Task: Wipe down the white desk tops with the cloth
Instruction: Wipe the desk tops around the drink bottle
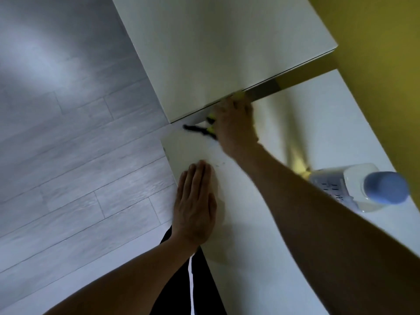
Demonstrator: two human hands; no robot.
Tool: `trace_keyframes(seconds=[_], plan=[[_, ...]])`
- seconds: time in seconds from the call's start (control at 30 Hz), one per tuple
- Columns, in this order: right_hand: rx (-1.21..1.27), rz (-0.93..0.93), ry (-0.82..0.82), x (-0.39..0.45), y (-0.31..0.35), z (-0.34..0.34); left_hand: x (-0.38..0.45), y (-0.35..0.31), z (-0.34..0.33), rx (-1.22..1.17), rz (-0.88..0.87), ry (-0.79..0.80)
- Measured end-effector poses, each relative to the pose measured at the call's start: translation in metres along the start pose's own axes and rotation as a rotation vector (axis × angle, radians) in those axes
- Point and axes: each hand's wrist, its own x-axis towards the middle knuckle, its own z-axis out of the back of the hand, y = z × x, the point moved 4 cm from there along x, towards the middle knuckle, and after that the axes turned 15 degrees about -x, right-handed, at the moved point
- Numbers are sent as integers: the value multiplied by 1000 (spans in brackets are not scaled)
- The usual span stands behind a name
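Observation:
Two white desk tops meet at a narrow gap: the near desk (284,137) under my arms and the far desk (216,53) beyond it. My left hand (195,203) lies flat, fingers straight, on the near desk's left edge. Over at the near desk's far edge by the gap, my right hand (234,123) presses down on a yellow cloth (238,94) with a black part. The hand hides most of the cloth, and the picture is blurred there.
A clear bottle with a blue cap (384,187) stands on the near desk at the right. A yellow wall (375,53) runs along the desks' right side. Grey plank floor (79,144) lies to the left.

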Motion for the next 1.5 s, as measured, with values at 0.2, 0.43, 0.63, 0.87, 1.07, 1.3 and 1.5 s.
trace_keyframes(seconds=[0.2, 0.43, 0.63, 0.87, 1.07, 1.3, 1.5], plan=[[57, 232, 0, -9, 52, 12, 1, 0, 2, -1, 17, 18], [-147, 143, 251, 19, -68, -10, 3, -3, 6, 13, 0, 17], [-270, 412, 372, 26, -86, 17, 57, -29, 4, -91, -91, -12], [-216, 534, 149, 28, -105, 1, 111, -62, -44, 36, -446, 215], [-89, 393, 9, 29, -166, -32, 113, -57, -46, 35, -384, 208], [-35, 297, -39, 32, -209, -53, 117, -58, -50, -1, -359, 216], [-9, 272, 52, 32, -207, -49, 116, -58, -50, 18, -351, 227]])
